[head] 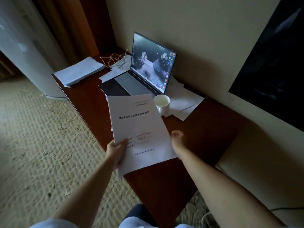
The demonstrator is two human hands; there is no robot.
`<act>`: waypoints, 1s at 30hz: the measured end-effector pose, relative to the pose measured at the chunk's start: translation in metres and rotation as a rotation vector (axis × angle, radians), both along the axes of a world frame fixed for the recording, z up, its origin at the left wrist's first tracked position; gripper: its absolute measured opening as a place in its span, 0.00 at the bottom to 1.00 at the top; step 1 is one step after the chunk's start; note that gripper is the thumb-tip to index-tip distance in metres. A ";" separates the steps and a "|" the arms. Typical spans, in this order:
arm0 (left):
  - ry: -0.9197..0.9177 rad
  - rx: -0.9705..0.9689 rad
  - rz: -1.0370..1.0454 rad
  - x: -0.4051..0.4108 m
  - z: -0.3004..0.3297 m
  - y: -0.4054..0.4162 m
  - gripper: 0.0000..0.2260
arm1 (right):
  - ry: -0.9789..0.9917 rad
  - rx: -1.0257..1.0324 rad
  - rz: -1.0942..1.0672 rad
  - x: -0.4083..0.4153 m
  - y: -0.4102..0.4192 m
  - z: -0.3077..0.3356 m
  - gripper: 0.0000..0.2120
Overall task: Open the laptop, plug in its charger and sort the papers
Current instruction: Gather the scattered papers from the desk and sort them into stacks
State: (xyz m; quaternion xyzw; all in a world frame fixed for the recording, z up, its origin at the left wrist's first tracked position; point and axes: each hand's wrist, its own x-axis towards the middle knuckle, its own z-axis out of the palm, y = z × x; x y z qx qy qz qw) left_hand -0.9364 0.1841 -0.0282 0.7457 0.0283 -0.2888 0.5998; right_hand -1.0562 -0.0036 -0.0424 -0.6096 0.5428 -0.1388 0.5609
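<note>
Cup (162,102) right of laptop (144,74); paper stack (79,71) far left on desk (205,129).

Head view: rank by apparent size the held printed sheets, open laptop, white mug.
1. Held white printed paper sheets, though nearness to the camera inflates them.
2. Open grey laptop with lit screen.
3. White ceramic mug, clearly smallest.

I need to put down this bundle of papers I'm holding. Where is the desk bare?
Bare wood lies between the paper stack and the laptop, and on the near desk this side of the cup. It is crowded around the laptop, with loose sheets and cable.
</note>
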 end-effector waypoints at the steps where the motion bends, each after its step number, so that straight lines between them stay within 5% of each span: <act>1: 0.013 -0.009 0.007 0.006 0.003 -0.005 0.06 | -0.003 0.011 -0.047 0.003 -0.008 0.000 0.11; 6: 0.013 -0.038 -0.047 0.050 0.018 -0.042 0.09 | -0.004 0.023 -0.190 0.030 -0.058 0.002 0.08; 10: 0.045 -0.042 -0.067 0.085 0.019 -0.076 0.11 | -0.012 0.125 -0.368 0.058 -0.091 -0.003 0.21; 19: 0.137 -0.002 -0.070 0.131 -0.002 -0.122 0.10 | -0.165 0.236 -0.632 0.095 -0.145 -0.030 0.25; 23: 0.145 -0.009 -0.032 0.136 -0.011 -0.132 0.10 | -0.023 0.273 -0.516 0.108 -0.151 -0.035 0.25; 26: 0.144 -0.003 -0.028 0.139 -0.016 -0.137 0.12 | -0.006 0.324 -0.491 0.112 -0.154 -0.033 0.16; 30: 0.155 0.010 -0.013 0.134 -0.016 -0.138 0.13 | 0.139 0.118 -0.408 0.110 -0.150 -0.024 0.11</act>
